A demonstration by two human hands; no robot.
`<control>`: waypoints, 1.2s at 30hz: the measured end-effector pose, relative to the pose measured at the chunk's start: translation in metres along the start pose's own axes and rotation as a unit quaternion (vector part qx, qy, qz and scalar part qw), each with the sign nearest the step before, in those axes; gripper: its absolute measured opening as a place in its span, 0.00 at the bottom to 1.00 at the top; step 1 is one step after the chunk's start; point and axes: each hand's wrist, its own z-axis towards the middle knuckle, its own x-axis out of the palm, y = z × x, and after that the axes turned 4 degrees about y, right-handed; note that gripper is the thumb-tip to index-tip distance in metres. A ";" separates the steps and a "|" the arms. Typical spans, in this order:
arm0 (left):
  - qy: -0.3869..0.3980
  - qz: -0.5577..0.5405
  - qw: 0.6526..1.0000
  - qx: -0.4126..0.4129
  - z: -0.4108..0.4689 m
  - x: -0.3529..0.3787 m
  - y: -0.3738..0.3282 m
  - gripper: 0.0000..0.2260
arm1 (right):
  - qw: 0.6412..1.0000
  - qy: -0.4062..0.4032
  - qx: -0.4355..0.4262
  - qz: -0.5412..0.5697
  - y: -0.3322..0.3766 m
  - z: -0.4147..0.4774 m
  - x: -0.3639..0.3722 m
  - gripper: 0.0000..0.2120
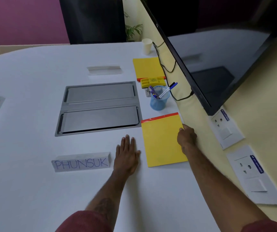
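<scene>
- Near pad: yellow w/ red strip on far edge, flat on white table, just right of steel hatch. Its far-left corner sits at hatch's near-right corner; can't tell if they touch.
- Right grip: on near pad's right edge, the side away from hatch. Fingers curled over that edge and holding it, knuckles up. Fingertips hidden under the hand.
- Left grip: flat on table, palm down, fingers straight and together, holding nothing. It sits near side of hatch, below its right end, just left of near pad w/ a thin gap.
- Nameplate, reads "PHUNSUK": near side of hatch, just left of left grip.
- Blue mesh pen cup: right of hatch, level w/ its middle, pens inside.
- Yellow organizer: right of hatch's far-right corner, just beyond pen cup.
- Far pad: yellow, beyond the organizer, red strip toward hatch side.
- Paper cup: well beyond hatch, far right, upright.
- Monitor: dark, on wall well right of hatch; wall sockets below it.
</scene>
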 end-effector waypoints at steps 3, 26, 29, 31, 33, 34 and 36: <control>-0.032 0.037 0.999 -0.008 0.000 0.013 0.001 0.31 | 0.999 -0.015 0.009 -0.031 0.003 0.007 0.005 0.20; -0.062 0.067 0.995 -0.026 -0.001 0.018 0.005 0.27 | 0.830 0.121 -0.274 -0.471 -0.030 -0.045 0.070 0.33; -0.064 0.062 0.996 -0.025 -0.001 0.019 0.005 0.27 | 0.834 0.119 -0.269 -0.467 -0.030 -0.039 0.069 0.32; -0.067 0.058 0.996 -0.025 -0.002 0.018 0.004 0.28 | 0.839 0.116 -0.264 -0.461 -0.031 -0.035 0.067 0.32; -0.066 0.058 0.996 -0.025 -0.001 0.017 0.004 0.28 | 0.840 0.115 -0.262 -0.461 -0.031 -0.031 0.065 0.32; -0.065 0.061 0.996 -0.026 -0.001 0.018 0.003 0.28 | 0.839 0.114 -0.263 -0.463 -0.033 -0.029 0.064 0.31; -0.067 0.063 0.995 -0.026 0.000 0.019 0.003 0.28 | 0.837 0.113 -0.269 -0.462 -0.035 -0.028 0.062 0.31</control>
